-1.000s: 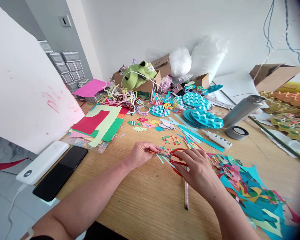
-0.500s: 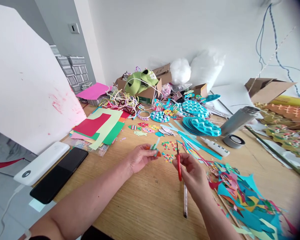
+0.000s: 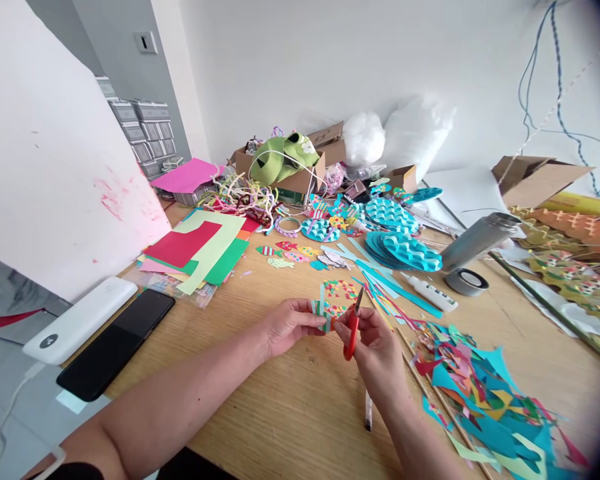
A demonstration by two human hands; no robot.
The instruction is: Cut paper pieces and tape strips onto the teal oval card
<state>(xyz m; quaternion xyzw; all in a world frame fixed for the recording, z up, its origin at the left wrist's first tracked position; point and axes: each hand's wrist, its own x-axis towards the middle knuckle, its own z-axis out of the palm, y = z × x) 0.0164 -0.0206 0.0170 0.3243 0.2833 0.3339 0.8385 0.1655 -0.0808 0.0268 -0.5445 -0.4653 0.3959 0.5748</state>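
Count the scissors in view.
1: red-handled scissors held in the right hand, beside the pale green paper strip in the left hand; clutter could hide more.

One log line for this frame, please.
left hand: holds small light-green paper strip | right hand: holds red-handled scissors | surface: wooden table

Wooden table [image 3: 290, 407], paper scraps [image 3: 485, 393], phone [image 3: 115, 343], glue bottle [image 3: 430, 292]

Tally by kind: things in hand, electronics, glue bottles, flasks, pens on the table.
Red-handled scissors, in right hand: 1
Coloured paper piece, in left hand: 1
White power bank: 1
Black phone: 1
White glue bottle: 1
Steel flask: 1
White pen: 1
Total: 7
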